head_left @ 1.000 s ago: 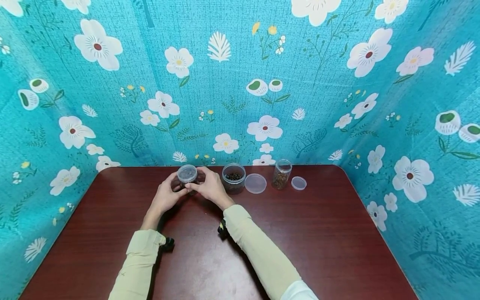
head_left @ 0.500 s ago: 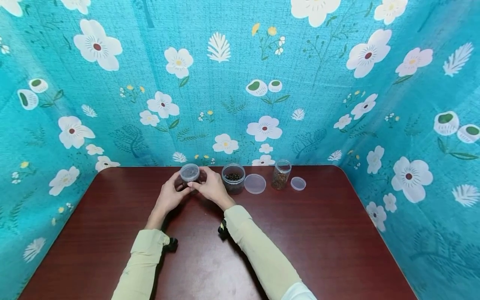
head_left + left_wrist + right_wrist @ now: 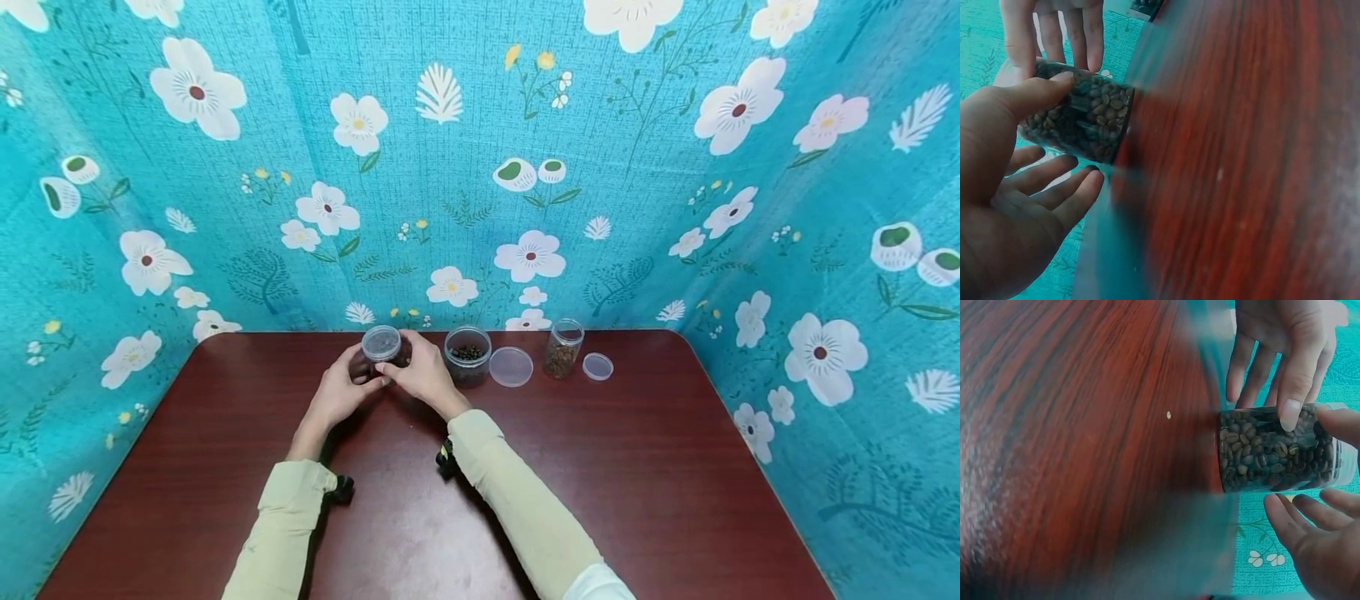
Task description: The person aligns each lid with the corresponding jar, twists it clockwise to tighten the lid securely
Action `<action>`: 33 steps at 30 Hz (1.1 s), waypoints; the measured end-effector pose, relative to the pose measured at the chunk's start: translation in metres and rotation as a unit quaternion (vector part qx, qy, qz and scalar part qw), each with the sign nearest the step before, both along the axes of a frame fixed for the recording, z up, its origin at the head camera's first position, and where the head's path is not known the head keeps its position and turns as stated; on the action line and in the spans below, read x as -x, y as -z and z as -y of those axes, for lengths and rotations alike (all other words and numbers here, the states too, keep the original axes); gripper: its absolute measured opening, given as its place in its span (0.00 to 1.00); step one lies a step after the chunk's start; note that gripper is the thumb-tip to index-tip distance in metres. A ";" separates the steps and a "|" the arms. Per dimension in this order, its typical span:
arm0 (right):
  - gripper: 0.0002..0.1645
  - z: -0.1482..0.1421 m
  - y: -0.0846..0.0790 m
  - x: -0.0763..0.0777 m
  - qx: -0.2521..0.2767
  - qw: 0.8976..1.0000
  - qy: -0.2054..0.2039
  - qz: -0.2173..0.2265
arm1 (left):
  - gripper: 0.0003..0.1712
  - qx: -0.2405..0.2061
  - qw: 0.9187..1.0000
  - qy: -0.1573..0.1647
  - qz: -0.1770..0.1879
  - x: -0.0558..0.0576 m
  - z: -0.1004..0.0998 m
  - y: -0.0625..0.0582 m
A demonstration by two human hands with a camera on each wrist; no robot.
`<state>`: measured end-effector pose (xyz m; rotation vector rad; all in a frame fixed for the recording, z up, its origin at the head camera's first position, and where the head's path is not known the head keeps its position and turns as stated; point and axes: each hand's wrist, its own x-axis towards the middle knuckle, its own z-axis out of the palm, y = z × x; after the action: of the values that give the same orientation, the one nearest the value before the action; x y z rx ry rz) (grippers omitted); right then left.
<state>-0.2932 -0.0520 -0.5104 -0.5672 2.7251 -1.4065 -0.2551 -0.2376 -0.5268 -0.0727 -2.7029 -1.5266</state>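
A clear jar of coffee beans [image 3: 1260, 456] stands upright with its lid [image 3: 382, 343] on, near the back edge of the table. My left hand [image 3: 341, 393] holds it from the left, thumb [image 3: 1035, 97] across the front and fingers spread around the far side. From the right my right hand [image 3: 425, 375] grips the same jar, its thumb up near the lid and its fingers partly hidden behind. Just right of that hand is a wide lidless jar [image 3: 468, 377] with dark beans inside, and a round clear lid [image 3: 512, 367] lies beside it.
A taller, narrow jar [image 3: 561, 363] partly filled with brown pieces stands farther right, lidless, with a small lid [image 3: 597, 367] next to it. The dark red table [image 3: 600, 483] meets a blue flowered cloth [image 3: 465, 150] at the back and sides.
Between the first frame and the second, the lidded jar and my left hand shifted slightly right. Since then the hands have kept almost the same place, both still on the jar.
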 end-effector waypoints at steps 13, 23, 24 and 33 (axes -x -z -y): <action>0.48 -0.003 -0.017 -0.007 -0.009 1.000 0.001 -0.026 | 0.50 0.015 0.999 -0.031 -0.005 -0.009 0.001 -0.008; 0.47 -0.009 -0.031 -0.014 -0.029 0.998 -0.003 -0.052 | 0.48 0.039 0.997 -0.061 -0.042 -0.023 -0.010 -0.030; 0.47 -0.011 -0.032 -0.015 -0.028 0.998 -0.003 -0.054 | 0.48 0.041 0.996 -0.064 -0.048 -0.024 -0.011 -0.032; 0.44 -0.025 -0.041 -0.015 -0.022 0.996 -0.003 -0.084 | 0.42 0.033 0.986 -0.079 -0.143 -0.029 -0.023 -0.050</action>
<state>-0.2781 -0.0274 -0.4691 -0.7217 2.8701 -1.3534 -0.2257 -0.2147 -0.4765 -0.0718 -2.4694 -1.2743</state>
